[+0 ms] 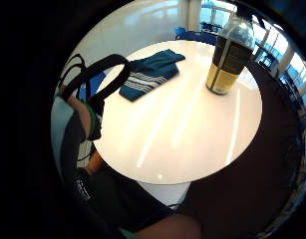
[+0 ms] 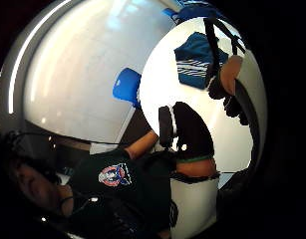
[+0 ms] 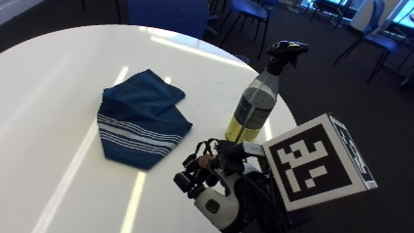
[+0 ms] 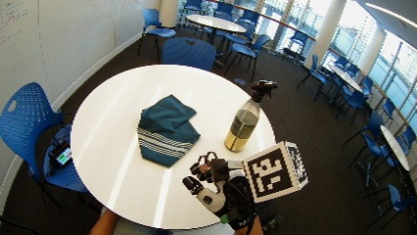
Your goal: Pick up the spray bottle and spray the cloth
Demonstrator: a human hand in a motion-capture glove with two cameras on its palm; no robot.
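A clear spray bottle (image 3: 257, 104) with yellow liquid and a black trigger head stands upright near the right edge of the round white table (image 3: 52, 73). To its left a dark blue cloth (image 3: 139, 119) with white stripes lies crumpled and flat. My gloved right hand (image 3: 216, 187) hovers over the table's near edge, in front of the bottle and apart from it, fingers relaxed and holding nothing. The wide outside view shows the same layout: bottle (image 4: 243, 122), cloth (image 4: 166, 129), hand (image 4: 212, 183). From the palm, the bottle (image 1: 227, 55) and the cloth (image 1: 150, 74) lie ahead across the table.
Blue chairs stand around the table: one at its far side (image 4: 189, 51) and one at its left (image 4: 26, 122). Dark carpet drops away just past the bottle on the right. A wide bare stretch of tabletop (image 4: 117, 161) lies between my hand and the cloth.
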